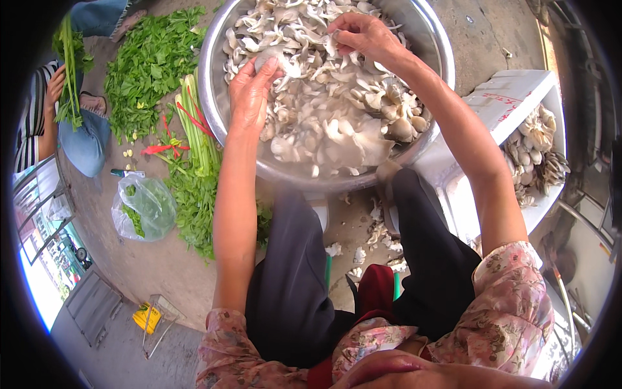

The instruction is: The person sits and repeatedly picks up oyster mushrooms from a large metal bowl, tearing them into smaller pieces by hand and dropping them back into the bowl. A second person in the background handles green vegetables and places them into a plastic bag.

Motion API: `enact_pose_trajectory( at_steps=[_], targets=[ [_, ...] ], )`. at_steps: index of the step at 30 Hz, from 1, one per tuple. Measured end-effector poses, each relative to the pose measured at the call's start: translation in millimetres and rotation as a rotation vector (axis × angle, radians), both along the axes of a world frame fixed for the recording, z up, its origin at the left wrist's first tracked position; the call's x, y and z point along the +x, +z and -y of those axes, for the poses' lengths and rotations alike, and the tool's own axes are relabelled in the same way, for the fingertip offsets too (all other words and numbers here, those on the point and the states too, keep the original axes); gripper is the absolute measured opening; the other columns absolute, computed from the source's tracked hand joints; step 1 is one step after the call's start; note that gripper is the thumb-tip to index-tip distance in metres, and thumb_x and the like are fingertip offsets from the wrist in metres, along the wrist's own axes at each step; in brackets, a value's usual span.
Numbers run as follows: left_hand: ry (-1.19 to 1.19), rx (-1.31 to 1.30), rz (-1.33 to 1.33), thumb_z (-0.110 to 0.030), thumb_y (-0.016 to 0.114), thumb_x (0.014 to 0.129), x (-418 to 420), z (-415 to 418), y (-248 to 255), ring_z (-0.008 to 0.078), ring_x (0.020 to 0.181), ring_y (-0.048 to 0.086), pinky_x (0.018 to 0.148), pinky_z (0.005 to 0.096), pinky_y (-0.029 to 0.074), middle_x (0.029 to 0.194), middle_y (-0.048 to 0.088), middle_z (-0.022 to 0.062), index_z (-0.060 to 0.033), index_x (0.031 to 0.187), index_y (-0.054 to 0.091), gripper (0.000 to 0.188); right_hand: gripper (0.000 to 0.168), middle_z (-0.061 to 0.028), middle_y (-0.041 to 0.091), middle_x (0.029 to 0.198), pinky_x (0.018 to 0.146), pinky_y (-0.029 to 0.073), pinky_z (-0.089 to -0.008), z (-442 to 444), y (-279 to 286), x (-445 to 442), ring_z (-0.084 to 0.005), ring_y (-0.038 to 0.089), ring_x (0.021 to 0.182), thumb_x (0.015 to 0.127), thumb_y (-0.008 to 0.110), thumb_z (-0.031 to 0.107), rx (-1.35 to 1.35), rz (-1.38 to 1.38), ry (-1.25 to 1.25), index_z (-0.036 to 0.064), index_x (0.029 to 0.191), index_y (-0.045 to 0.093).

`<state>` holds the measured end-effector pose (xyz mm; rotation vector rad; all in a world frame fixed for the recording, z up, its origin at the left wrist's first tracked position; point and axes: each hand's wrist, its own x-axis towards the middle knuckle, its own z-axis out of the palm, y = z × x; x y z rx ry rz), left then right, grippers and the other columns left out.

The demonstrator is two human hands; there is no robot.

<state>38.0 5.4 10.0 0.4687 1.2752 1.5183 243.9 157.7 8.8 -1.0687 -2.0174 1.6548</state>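
Observation:
A wide metal basin (214,104) stands before me, holding cloudy water and many oyster mushrooms (335,90). My left hand (252,90) is over the basin's left part, thumb and fingers closed on a pale oyster mushroom piece (269,54). Over the upper right part of the basin, my right hand (362,36) pinches a small mushroom piece (331,44) between thumb and fingers. Larger clusters (401,121) lie at the basin's lower right. Under the water's surface, other pieces show only hazily.
A white foam box (515,90) with mushroom clusters (532,146) stands at right. Leafy celery (146,73), bundled stalks (197,121) and a plastic bag (145,209) lie left. A person's hand (56,85) holds celery there. Mushroom scraps (359,255) litter the ground between my legs.

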Motion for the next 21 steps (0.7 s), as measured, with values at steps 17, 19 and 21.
enact_pose_trajectory(
  at_steps=[17, 19, 21],
  targets=[
    [-0.128, -0.050, -0.139, -0.005, 0.065, 0.090, -12.0, 11.9, -1.5, 0.0149, 0.095, 0.065, 0.085, 0.0272, 0.052, 0.104, 0.066, 0.0094, 0.0045, 0.113, 0.058, 0.026, 0.022, -0.0025, 0.067, 0.079, 0.065, 0.051, -0.0269, 23.5, 12.1, -37.2, -0.0097, 0.060, 0.067, 0.086, 0.061, 0.022, 0.099, -0.124, 0.148, 0.005, 0.100, 0.063],
    [-0.168, -0.048, -0.203, -0.004, 0.065, 0.090, 1.5, 7.4, 5.1, 0.0147, 0.092, 0.065, 0.084, 0.0268, 0.052, 0.104, 0.066, 0.0099, 0.0043, 0.113, 0.058, 0.025, 0.023, -0.0017, 0.067, 0.079, 0.061, 0.048, -0.0262, 28.3, 18.8, -46.5, -0.0109, 0.058, 0.065, 0.084, 0.062, 0.022, 0.165, -0.075, 0.219, 0.005, 0.099, 0.063],
    [-0.139, -0.023, -0.225, -0.005, 0.066, 0.090, 3.3, 5.6, 1.3, 0.0144, 0.088, 0.066, 0.083, 0.0263, 0.051, 0.101, 0.067, 0.0097, 0.0036, 0.111, 0.058, 0.024, 0.023, -0.0015, 0.066, 0.078, 0.060, 0.047, -0.0269, 28.5, 19.8, -53.4, -0.0118, 0.057, 0.064, 0.083, 0.063, 0.023, 0.281, -0.038, 0.308, 0.005, 0.099, 0.063]
  ],
)
